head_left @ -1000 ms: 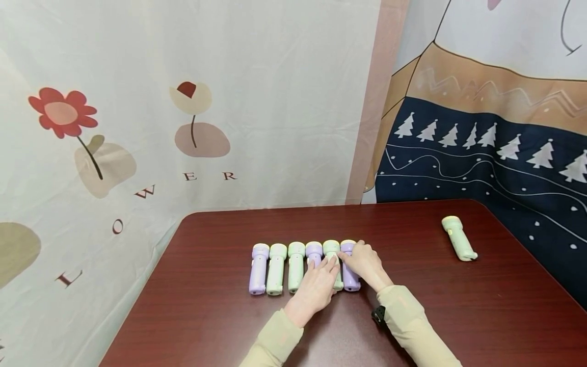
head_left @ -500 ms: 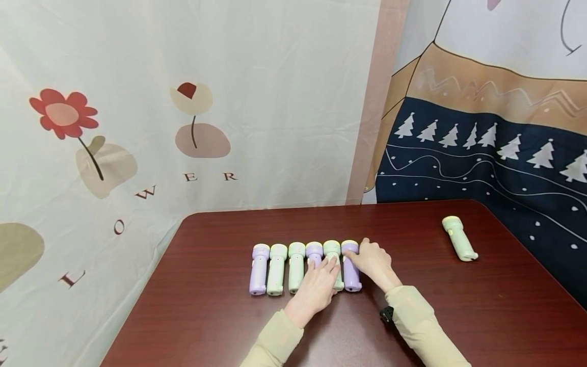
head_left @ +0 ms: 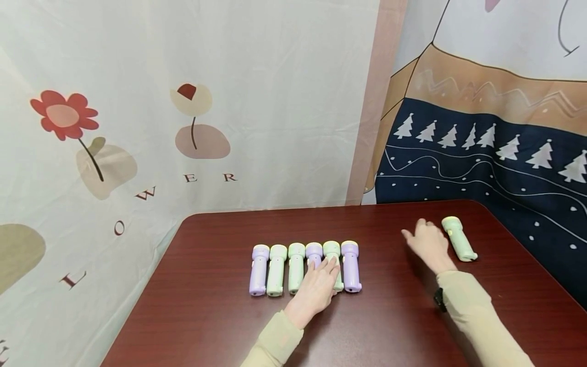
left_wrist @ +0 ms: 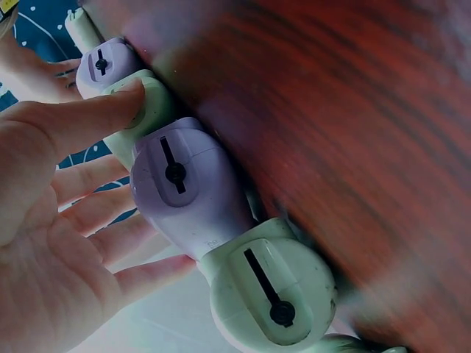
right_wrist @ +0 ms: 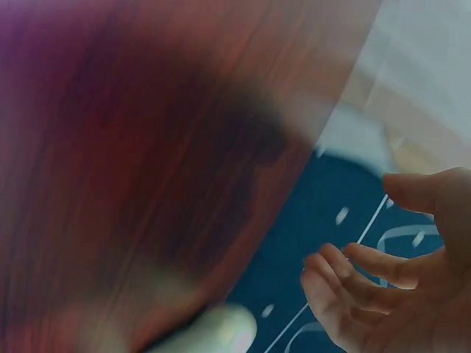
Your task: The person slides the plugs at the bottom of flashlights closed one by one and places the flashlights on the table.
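Note:
Several purple and light green flashlights lie side by side in the head view. My left hand (head_left: 314, 288) rests across the row with fingers extended, over a purple flashlight (head_left: 314, 250) and the green flashlight (head_left: 332, 248) beside it. In the left wrist view the thumb touches that green flashlight's tail end, and the other fingers lie straight along the upper side. The purple flashlight (head_left: 351, 267) at the row's right end is untouched. Holding nothing, my right hand (head_left: 430, 244) hovers with loose fingers just left of a lone green flashlight (head_left: 460, 239), which shows blurred in the right wrist view.
The row's left part has a purple flashlight (head_left: 259, 270), then two green flashlights. Everything lies on a dark red wooden table (head_left: 192, 306). A pale printed curtain (head_left: 284, 102) and a navy cloth (head_left: 481, 168) with white trees hang behind the table edge.
My right hand has let go of the purple flashlight at the row's right end and moved right to beside the lone green flashlight. The left hand has stayed in place.

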Available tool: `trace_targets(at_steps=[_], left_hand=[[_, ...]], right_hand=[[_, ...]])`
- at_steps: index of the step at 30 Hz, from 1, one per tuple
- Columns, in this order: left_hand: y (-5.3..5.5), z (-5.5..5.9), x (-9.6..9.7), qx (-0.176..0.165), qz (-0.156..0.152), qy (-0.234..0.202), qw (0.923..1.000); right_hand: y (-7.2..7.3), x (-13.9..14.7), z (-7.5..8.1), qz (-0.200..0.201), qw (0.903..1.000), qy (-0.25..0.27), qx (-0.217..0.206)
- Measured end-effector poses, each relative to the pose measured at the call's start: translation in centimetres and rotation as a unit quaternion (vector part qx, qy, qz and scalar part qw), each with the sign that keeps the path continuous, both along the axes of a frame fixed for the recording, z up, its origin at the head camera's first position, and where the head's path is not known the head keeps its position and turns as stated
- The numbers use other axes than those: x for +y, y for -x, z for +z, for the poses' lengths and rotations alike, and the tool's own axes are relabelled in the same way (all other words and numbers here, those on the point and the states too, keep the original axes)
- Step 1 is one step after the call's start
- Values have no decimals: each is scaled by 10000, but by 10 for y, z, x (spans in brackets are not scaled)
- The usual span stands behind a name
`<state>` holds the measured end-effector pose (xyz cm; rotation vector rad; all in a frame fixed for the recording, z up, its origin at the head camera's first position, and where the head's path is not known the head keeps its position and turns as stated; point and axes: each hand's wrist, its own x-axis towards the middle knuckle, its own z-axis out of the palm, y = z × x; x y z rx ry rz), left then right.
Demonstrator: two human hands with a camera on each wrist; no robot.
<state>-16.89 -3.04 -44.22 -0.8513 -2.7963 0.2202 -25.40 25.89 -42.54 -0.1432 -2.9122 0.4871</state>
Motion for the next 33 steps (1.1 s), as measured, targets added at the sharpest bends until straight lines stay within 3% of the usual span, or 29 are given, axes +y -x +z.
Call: trace_targets(at_steps=[4, 14, 27, 33], left_hand=[[1, -1, 0, 26, -4, -23, 10000], [0, -2, 0, 35, -22, -86, 10000], [0, -1, 1, 45, 11, 9, 10000], [0, 0, 1, 62, 9, 32, 10000]], right_hand=[[5, 32, 3, -139, 9998, -75, 142], [10, 81, 1, -402, 9980, 47, -476], [9, 103, -9, -459, 9881, 433, -1401], [11, 106, -9, -453, 9879, 414, -1424]])
